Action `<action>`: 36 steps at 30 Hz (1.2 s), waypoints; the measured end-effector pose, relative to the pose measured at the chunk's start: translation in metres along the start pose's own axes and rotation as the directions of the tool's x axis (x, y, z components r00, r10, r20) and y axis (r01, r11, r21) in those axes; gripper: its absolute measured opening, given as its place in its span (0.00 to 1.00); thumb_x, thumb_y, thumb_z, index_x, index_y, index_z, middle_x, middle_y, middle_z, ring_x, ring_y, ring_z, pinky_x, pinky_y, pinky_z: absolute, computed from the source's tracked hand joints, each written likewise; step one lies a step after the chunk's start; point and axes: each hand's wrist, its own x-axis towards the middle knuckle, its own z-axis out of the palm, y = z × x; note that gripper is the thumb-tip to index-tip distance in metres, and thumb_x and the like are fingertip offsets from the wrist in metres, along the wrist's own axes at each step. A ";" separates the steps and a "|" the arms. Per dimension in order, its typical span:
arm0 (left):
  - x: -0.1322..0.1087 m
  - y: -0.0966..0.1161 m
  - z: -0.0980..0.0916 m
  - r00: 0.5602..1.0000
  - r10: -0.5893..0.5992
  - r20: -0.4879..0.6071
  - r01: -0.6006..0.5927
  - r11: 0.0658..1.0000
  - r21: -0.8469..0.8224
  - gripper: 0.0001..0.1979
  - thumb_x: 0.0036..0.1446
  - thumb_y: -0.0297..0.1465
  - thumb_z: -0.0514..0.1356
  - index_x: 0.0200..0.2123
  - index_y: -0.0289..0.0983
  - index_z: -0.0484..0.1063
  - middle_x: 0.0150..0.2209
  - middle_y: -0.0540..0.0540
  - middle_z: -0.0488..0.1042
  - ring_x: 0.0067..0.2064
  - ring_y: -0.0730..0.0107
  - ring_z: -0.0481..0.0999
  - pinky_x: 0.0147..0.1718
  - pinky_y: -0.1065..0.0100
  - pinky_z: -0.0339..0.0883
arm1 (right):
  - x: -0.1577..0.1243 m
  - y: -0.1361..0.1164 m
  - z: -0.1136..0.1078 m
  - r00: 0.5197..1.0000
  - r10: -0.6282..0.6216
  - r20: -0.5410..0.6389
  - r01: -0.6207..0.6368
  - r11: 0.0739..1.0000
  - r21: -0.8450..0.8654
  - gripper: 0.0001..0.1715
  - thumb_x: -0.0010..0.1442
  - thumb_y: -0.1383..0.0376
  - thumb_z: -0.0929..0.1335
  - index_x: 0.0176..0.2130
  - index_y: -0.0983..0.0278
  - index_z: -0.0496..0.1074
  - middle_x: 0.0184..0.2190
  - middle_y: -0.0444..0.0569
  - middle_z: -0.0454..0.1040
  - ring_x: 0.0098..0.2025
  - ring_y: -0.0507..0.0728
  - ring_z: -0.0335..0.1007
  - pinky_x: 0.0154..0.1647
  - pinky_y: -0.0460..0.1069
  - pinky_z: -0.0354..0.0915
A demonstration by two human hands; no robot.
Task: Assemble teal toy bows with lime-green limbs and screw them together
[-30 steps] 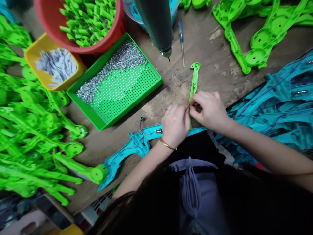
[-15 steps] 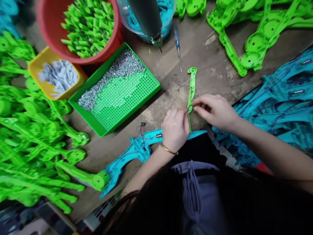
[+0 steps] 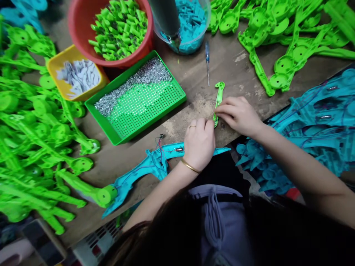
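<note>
A slim, light-green plastic part [image 3: 219, 95] with a hooked top end and small fittings inside stands out between my hands. My left hand [image 3: 199, 142], wearing a ring and a gold bangle, is curled closed at its lower end. From the other side, my right hand [image 3: 240, 115] pinches the same part along its middle; anything tiny between the fingertips is hidden. Below my left hand lies a long, curved blue plastic shell [image 3: 148, 162], partly covered by that hand and wrist. It carries thin wires and a coiled metal spring [image 3: 179, 149].
A green mesh tray [image 3: 138, 114] of screws lies left of my hands. Behind it are a yellow bin [image 3: 74, 83], a red bucket [image 3: 111, 33] and a clear tub [image 3: 194, 27] below a dark tool [image 3: 166, 18]. A screwdriver [image 3: 208, 61] lies ahead. Green and blue parts heap both sides.
My right hand has closed in on the green part, its fingers now covering more of the middle. The green strip seen below my left hand no longer shows. The whole view has shifted slightly.
</note>
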 end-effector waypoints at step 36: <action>-0.004 -0.006 0.025 0.981 0.162 -0.104 -0.158 0.987 0.038 0.17 0.67 0.27 0.46 0.49 0.27 0.71 0.36 0.38 0.74 0.38 0.60 0.71 0.41 0.61 0.68 | -0.003 0.015 -0.003 0.930 -0.362 0.065 0.366 0.889 -0.274 0.17 0.67 0.64 0.60 0.49 0.62 0.73 0.43 0.51 0.77 0.41 0.58 0.66 0.39 0.54 0.57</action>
